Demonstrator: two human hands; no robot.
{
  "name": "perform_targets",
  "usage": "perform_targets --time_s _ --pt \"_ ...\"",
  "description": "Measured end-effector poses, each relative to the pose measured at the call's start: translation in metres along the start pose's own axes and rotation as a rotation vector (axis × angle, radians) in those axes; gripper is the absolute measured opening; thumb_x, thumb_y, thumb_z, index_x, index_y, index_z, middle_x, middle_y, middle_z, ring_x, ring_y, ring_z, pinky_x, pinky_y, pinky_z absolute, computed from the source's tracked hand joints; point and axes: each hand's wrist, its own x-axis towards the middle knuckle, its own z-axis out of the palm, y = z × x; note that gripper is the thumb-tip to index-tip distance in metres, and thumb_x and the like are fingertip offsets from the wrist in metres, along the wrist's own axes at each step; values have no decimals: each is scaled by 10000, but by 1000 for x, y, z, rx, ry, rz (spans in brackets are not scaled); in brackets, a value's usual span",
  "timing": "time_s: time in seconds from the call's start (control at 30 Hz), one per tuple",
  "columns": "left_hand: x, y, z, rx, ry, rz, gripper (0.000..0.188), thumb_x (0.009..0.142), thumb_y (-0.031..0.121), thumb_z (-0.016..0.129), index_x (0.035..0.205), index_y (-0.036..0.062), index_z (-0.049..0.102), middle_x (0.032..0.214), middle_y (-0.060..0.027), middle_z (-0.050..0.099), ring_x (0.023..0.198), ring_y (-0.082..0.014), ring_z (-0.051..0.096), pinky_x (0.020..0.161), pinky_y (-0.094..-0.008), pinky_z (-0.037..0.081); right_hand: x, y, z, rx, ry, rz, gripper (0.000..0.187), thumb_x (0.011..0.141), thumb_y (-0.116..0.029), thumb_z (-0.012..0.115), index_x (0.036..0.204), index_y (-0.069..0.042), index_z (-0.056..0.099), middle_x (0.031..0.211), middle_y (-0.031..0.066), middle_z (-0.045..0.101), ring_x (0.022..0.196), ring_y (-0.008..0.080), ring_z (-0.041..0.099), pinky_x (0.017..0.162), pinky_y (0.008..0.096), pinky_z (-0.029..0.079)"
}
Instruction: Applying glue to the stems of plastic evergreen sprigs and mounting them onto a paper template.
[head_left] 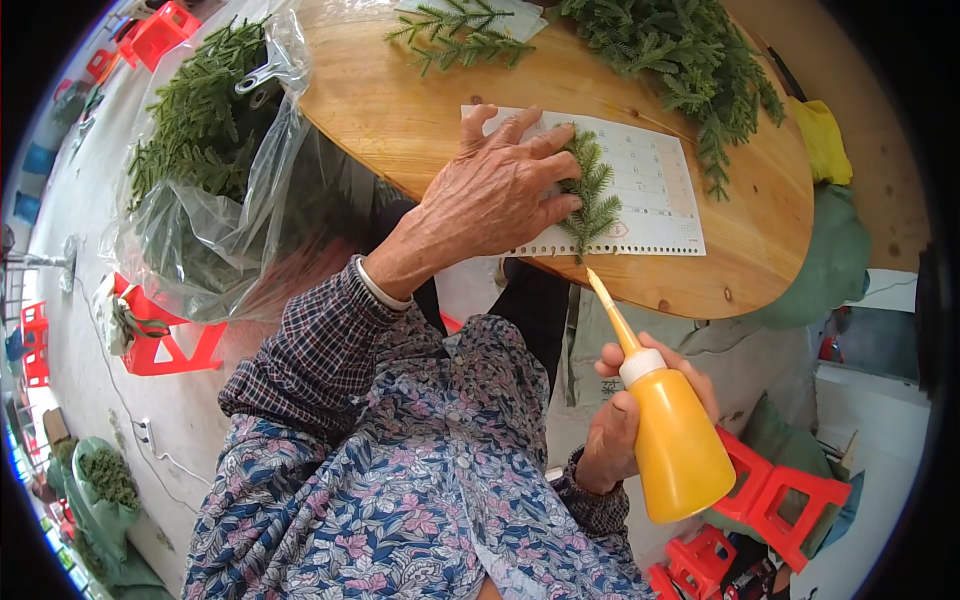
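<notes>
My left hand (pixel 495 195) lies palm down over a printed calendar sheet (pixel 655 180) with a perforated edge. Its fingers are spread, and the thumb and first fingertips touch the left side of a small green fir-like sprig (pixel 592 190). The sprig's stem end points toward me at the sheet's near edge. In my right hand (pixel 615 425) is a yellow squeeze bottle (pixel 680 445) with a white collar and long tapered nozzle. The fingers wrap around its upper body, partly hidden behind it. The nozzle tip points up, just short of the sprig's stem end.
The sheet rests on a rounded wooden table (pixel 370 100). Loose sprigs (pixel 460 35) and a larger green pile (pixel 680 60) lie at its far side. Left of it stands a clear plastic bag (pixel 230 230) full of greenery. Red stools (pixel 790 500) are on the floor both sides.
</notes>
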Motion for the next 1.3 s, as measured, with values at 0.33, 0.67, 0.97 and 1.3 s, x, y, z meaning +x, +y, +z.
perform_targets --time_s 0.33,0.67,0.97,1.3 --pt "-1 1 0 13 0 -7 214 882 348 583 894 143 642 1214 -19 587 1228 -296 473 1030 -500 173 1 -2 5 10 28 28 452 770 -122 682 1131 63 482 1059 253 598 739 271 663 628 303 566" --pt "-1 1 0 10 12 1 208 879 341 586 892 140 640 1214 -22 583 1222 -299 474 1027 -500 178 -3 -5 3 -6 32 50 447 765 -106 684 1136 47 487 1058 251 597 723 267 660 621 301 567" --pt "4 -7 -12 62 9 -11 136 841 289 616 883 163 638 1208 -30 572 1153 -260 493 1004 -498 192 -5 -3 10 95 27 4 496 812 -234 621 1206 1 433 1036 204 600 694 249 634 606 286 520" --pt "7 -26 -59 -161 292 -105 144 768 248 709 909 220 695 1281 -51 570 1181 -236 536 1014 -493 204 -2 17 7 341 340 69 422 933 -269 508 1264 -29 406 1069 145 586 761 168 593 702 232 479"
